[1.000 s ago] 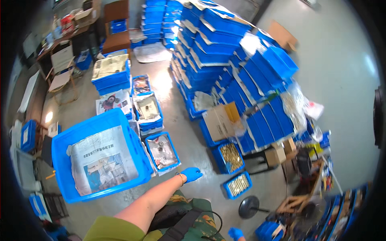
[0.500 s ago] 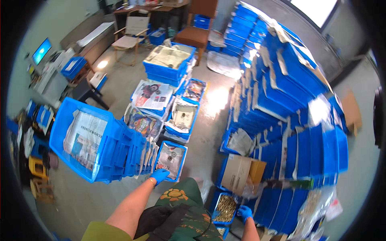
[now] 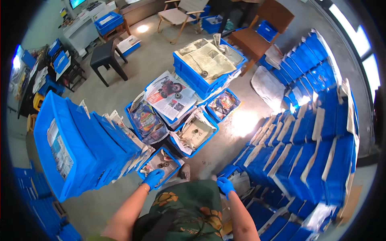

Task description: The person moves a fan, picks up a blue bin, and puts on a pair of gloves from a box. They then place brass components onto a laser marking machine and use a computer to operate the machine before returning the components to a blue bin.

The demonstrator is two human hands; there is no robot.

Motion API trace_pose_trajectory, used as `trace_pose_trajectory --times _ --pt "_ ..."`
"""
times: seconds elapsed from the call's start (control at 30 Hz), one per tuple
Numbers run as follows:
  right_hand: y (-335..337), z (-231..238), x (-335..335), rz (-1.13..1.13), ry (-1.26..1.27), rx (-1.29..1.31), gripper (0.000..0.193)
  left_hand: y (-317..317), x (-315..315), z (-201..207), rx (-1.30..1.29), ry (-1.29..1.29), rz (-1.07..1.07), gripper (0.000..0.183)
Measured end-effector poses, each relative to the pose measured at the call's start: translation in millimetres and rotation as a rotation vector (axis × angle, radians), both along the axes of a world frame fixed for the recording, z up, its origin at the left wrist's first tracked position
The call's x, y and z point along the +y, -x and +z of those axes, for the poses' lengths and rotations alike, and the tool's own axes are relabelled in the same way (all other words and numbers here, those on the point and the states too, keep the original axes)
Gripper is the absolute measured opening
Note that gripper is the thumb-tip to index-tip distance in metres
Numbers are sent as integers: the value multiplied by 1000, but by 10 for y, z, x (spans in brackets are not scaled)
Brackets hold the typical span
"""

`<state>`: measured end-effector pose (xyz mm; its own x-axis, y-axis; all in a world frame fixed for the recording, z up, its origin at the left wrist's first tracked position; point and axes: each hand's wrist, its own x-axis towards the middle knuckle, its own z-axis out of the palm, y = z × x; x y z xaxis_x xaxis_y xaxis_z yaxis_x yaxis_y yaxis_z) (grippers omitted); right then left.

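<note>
My left hand (image 3: 153,178), in a blue glove, is over the near left edge of a small blue crate (image 3: 175,172). Its fingers are curled, and whatever they hold is hidden. Paper lines this crate, and a few small round metal parts (image 3: 164,165) lie on it. My right hand (image 3: 225,184), also gloved in blue, is beside my right knee, apart from the crate. Its fingers are bent together; what is in them, if anything, is too small to name.
To my left rises a stack of blue crates (image 3: 82,148) with paper between them. Ahead are more paper-lined crates (image 3: 197,132), one topped by a printed sheet (image 3: 171,96). Tall crate stacks (image 3: 317,160) line my right. Farther off are a black stool (image 3: 106,58) and a brown chair (image 3: 257,36).
My view has turned toward the right. My right hand has left the tray of small brass-coloured parts and come up beside my knee. My left hand stays at the small crate, now farther over its edge.
</note>
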<state>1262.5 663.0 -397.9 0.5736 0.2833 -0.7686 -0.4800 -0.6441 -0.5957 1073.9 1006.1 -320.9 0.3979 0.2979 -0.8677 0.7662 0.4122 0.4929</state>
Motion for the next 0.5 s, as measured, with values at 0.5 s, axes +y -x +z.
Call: trace_pose_trajectory --times 0.5 --pt "-1669 -1419 1804 857 163 -255 55 640 -1729 -1016 123 -327 363 30"
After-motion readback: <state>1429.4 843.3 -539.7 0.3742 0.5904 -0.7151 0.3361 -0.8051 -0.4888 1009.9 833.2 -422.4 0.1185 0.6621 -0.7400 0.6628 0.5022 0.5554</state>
